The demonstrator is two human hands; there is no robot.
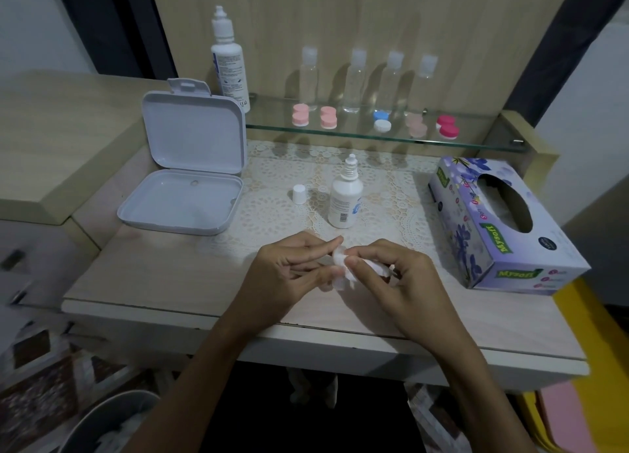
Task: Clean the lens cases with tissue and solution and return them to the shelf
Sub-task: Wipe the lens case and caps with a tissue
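Note:
My left hand holds a small pale lens case, mostly hidden by the fingers. My right hand pinches a white tissue and presses it against the case. Both hands hover above the table's front middle. An uncapped small solution bottle stands just behind them, its white cap to the left. On the glass shelf sit several lens cases: two pink ones, a blue and white one, a pale pink one and a magenta one.
An open white plastic box lies at the left. A purple tissue box lies at the right. A tall solution bottle and several clear small bottles stand at the back of the shelf. A bin is below left.

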